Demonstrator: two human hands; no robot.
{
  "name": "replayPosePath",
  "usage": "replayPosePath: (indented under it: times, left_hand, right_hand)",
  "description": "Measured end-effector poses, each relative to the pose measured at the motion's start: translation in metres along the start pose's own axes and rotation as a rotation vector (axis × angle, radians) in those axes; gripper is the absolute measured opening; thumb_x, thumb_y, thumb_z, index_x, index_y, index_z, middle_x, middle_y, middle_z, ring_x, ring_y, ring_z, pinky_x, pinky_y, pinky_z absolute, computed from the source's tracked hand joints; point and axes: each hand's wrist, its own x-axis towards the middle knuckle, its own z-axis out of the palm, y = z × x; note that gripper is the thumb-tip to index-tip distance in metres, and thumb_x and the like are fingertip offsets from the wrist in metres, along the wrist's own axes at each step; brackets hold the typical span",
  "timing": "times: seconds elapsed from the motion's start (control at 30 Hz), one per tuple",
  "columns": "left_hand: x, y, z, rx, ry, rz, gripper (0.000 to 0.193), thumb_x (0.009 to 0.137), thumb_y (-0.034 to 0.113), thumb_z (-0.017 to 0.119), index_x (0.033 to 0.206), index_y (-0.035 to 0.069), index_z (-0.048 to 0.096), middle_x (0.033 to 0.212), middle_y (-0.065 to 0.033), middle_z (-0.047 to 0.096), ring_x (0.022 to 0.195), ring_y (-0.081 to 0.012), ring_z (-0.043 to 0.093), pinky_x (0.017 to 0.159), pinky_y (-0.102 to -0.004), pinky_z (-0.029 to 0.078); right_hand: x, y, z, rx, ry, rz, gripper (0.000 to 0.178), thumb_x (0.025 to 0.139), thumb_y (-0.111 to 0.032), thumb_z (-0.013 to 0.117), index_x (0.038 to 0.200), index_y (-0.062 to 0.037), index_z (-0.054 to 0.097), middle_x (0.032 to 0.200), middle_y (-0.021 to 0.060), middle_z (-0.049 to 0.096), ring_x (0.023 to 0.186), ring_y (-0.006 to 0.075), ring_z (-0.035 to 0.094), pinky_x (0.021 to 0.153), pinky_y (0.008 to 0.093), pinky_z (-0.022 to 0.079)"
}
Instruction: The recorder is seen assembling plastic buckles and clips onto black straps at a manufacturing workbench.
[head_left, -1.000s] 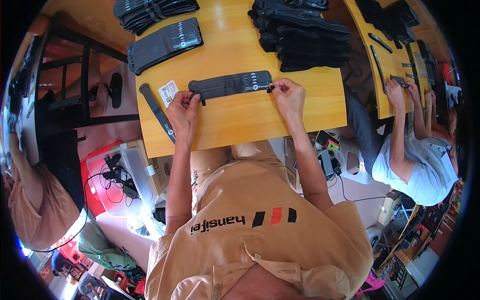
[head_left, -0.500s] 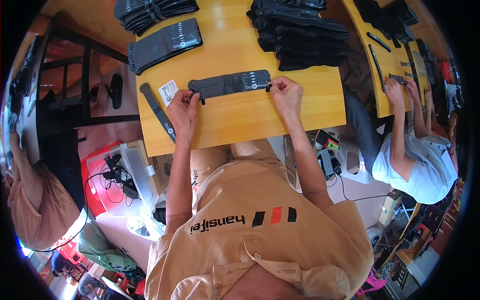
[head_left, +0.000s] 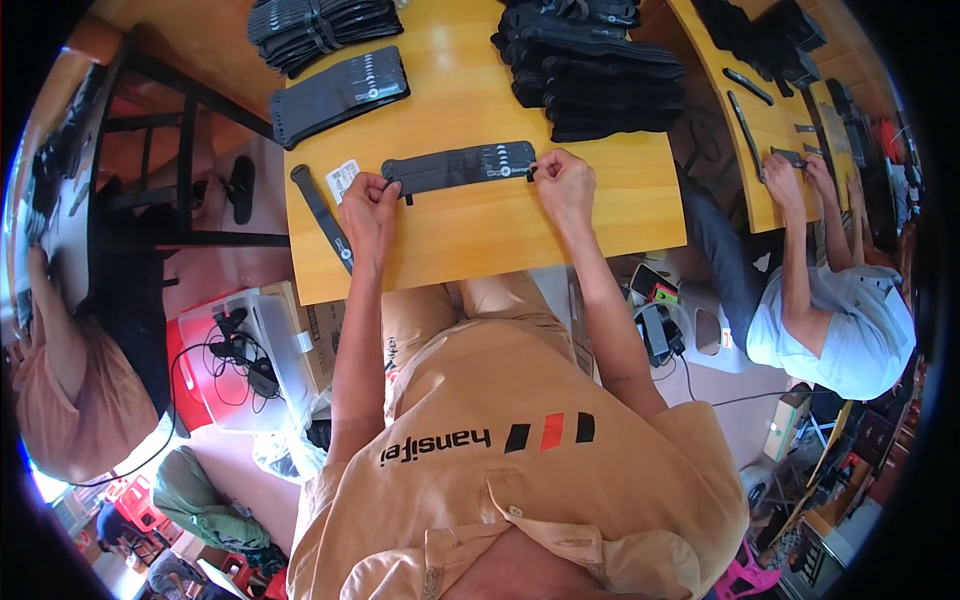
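Observation:
A fanned set of black straps (head_left: 460,166) with white print lies across the wooden table (head_left: 480,240) before me. At its left end my left hand (head_left: 368,208) is closed, thumb and finger pinching the near edge. My right hand (head_left: 567,190) pinches the opposite end in the same way. A small dark tab pokes out beside the left fingertips; what exactly lies between the fingers is partly hidden. Left of my left hand rests a single black strap (head_left: 322,217), next to a white printed label (head_left: 343,178).
Farther back on the left sit a flat stack of black straps (head_left: 345,95) and a bound bundle (head_left: 315,35). Piles of black straps (head_left: 590,85) stand at the back right. A co-worker (head_left: 830,325) handles dark pieces at the right-hand table. Below left is a clear bin (head_left: 245,370) with cables.
The view has shifted slightly, so the table sits a little differently in the picture. Both hands keep their pinch at the ends of the straps.

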Motion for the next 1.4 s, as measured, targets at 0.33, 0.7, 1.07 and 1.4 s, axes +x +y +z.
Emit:
replayPosePath:
  times: [0.33,0.7,1.07,1.4]
  left_hand:
    - [-0.006,0.004,-0.004,0.047,0.11,0.094,0.014,0.079,0.01,0.062,0.088,0.001,0.055,0.065,-0.0074,0.056,0.057,-0.0158,0.053,0.055,-0.0284,0.042]
    - [-0.051,0.034,0.031,0.532,-0.161,0.711,0.067,0.085,0.039,0.055,0.135,0.001,0.033,0.143,-0.0148,0.03,0.133,-0.0277,0.026,0.107,-0.0462,0.02]
    - [-0.042,0.019,0.036,0.568,-0.309,0.703,0.074,0.086,0.051,0.046,0.139,0.003,0.027,0.147,-0.0121,0.021,0.136,-0.0249,0.019,0.108,-0.0473,0.015]
    - [-0.097,-0.002,-0.069,-0.376,0.358,0.146,0.02,0.089,0.008,0.052,0.105,-0.001,0.058,0.097,-0.0072,0.061,0.087,-0.0156,0.059,0.08,-0.0263,0.046]
  right_hand:
    - [0.001,0.001,-0.006,0.0,0.01,-0.085,0.007,0.072,-0.006,0.061,0.074,0.0012,0.062,0.06,0.0138,0.061,0.06,0.0297,0.062,0.059,0.0371,0.048]
    - [-0.048,-0.015,-0.004,-0.395,-0.111,-0.769,0.051,0.078,-0.012,0.06,0.125,0.0021,0.045,0.135,0.0156,0.04,0.126,0.0301,0.035,0.103,0.0467,0.028]
    - [-0.052,-0.005,0.006,-0.51,-0.284,-0.737,0.06,0.081,-0.019,0.057,0.135,-0.0017,0.035,0.142,0.0138,0.031,0.132,0.0256,0.029,0.107,0.0466,0.02]
    - [-0.099,-0.056,0.033,-0.022,-0.319,-0.705,0.042,0.076,-0.021,0.065,0.109,0.0008,0.052,0.105,0.0167,0.052,0.097,0.0348,0.052,0.083,0.0427,0.042]
